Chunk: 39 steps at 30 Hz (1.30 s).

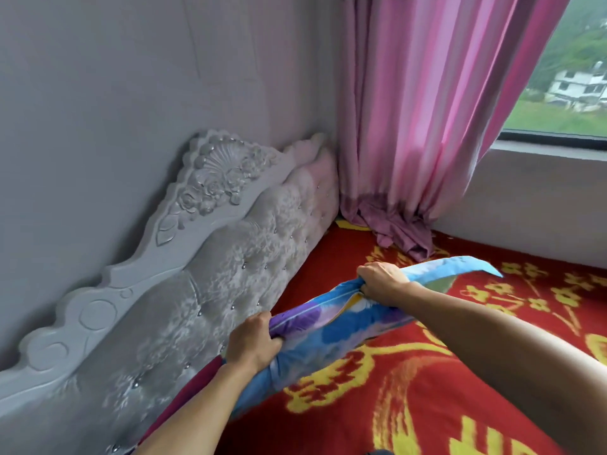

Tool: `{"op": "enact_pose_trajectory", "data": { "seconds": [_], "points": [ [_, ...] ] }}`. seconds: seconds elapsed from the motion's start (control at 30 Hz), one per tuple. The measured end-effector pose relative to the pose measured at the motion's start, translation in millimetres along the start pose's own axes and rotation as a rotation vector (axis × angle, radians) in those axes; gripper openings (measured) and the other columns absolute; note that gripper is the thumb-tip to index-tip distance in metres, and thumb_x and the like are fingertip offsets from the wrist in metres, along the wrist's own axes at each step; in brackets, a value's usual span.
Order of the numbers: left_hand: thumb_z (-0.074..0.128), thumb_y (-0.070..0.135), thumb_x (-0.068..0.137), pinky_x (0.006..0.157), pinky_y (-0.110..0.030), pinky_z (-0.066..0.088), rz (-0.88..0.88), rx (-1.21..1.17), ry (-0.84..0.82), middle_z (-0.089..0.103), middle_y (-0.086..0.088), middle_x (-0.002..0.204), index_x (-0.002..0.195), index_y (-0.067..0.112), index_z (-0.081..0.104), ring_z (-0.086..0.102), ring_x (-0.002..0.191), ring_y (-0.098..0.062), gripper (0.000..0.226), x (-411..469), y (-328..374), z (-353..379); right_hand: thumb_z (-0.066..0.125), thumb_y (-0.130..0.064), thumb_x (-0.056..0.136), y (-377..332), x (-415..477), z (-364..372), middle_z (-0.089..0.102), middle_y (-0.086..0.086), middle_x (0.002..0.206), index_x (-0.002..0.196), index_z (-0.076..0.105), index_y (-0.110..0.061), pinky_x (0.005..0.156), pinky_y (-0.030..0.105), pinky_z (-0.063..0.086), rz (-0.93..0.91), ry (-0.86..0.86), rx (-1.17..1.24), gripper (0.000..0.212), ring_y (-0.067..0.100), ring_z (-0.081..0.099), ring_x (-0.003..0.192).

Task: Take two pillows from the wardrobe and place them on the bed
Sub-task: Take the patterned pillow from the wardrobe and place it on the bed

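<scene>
A pillow (331, 336) in a blue, purple and white printed cover lies along the head of the bed (460, 372), near the tufted headboard (230, 264). My left hand (253, 343) grips its near edge. My right hand (384, 284) grips the far part of its upper edge, beside an open seam. A loose blue flap (473, 266) of the cover sticks out to the right. A dark red fabric edge (193, 389) shows under my left forearm; I cannot tell what it belongs to.
The bed carries a red blanket with yellow patterns. The carved white headboard leans against a grey wall (115, 93) on the left. Pink curtains (420, 126) hang in the corner and bunch on the bed. A window (571, 77) is at the upper right.
</scene>
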<state>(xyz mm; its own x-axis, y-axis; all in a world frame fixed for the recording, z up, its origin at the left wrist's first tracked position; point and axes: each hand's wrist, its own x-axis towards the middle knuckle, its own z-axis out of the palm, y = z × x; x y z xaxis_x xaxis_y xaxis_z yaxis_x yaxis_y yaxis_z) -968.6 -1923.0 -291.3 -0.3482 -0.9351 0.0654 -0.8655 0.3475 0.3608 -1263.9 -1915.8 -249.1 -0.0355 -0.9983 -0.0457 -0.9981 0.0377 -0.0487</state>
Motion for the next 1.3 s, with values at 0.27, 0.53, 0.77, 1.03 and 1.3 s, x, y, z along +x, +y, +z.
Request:
{"op": "enact_pose_trajectory", "data": {
  "seconds": [0.27, 0.53, 0.77, 1.03, 1.3],
  "points": [
    [0.063, 0.031, 0.071, 0.072, -0.035, 0.046, -0.214, -0.031, 0.051, 0.066, -0.008, 0.098, 0.092, 0.014, 0.054, 0.061, 0.094, -0.031, 0.028, 101.6, 6.9, 68.8, 0.057, -0.017, 0.078, 53.4, 156.9, 40.3, 0.064, 0.009, 0.105, 0.099, 0.061, -0.011, 0.077, 0.039, 0.047, -0.129, 0.018, 0.055, 0.022, 0.031, 0.059, 0.101],
    [0.08, 0.027, 0.062, 0.081, -0.041, 0.049, -0.186, 0.043, -0.192, 0.064, -0.01, 0.101, 0.096, 0.009, 0.055, 0.059, 0.101, -0.031, 0.045, 119.0, 32.3, 235.5, 0.059, -0.004, 0.076, 140.3, 175.4, 216.2, 0.064, 0.017, 0.098, 0.093, 0.062, -0.002, 0.077, 0.043, 0.043, -0.014, -0.137, 0.168, 0.018, 0.034, 0.057, 0.1],
    [0.068, 0.039, 0.074, 0.092, -0.041, 0.046, -0.089, 0.026, -0.728, 0.045, -0.003, 0.133, 0.107, 0.019, 0.048, 0.049, 0.117, -0.027, 0.044, 80.8, 47.7, 348.4, 0.056, -0.005, 0.078, 197.5, 106.7, 353.3, 0.061, 0.009, 0.094, 0.088, 0.06, -0.012, 0.065, 0.039, 0.042, 0.26, -0.283, 0.168, 0.012, 0.031, 0.053, 0.1],
    [0.061, 0.037, 0.087, 0.1, -0.04, 0.041, -0.222, 0.204, -0.743, 0.037, -0.014, 0.143, 0.133, 0.017, 0.044, 0.042, 0.127, -0.03, 0.053, 146.4, -52.5, 333.0, 0.049, -0.032, 0.093, 144.6, 41.3, 390.4, 0.055, 0.019, 0.113, 0.122, 0.05, -0.018, 0.077, 0.043, 0.045, 0.827, -0.241, 0.642, 0.033, 0.04, 0.058, 0.1],
    [0.057, 0.065, 0.078, 0.115, -0.047, 0.024, -0.403, 0.138, -0.608, 0.022, -0.019, 0.155, 0.15, 0.017, 0.012, 0.026, 0.141, -0.034, 0.097, 207.4, -135.8, 364.3, 0.045, -0.057, 0.09, 31.0, 31.2, 435.2, 0.04, 0.024, 0.138, 0.149, 0.0, -0.032, 0.085, 0.042, 0.04, 1.286, -0.138, 1.017, 0.078, 0.042, 0.051, 0.114]
  ]
}}
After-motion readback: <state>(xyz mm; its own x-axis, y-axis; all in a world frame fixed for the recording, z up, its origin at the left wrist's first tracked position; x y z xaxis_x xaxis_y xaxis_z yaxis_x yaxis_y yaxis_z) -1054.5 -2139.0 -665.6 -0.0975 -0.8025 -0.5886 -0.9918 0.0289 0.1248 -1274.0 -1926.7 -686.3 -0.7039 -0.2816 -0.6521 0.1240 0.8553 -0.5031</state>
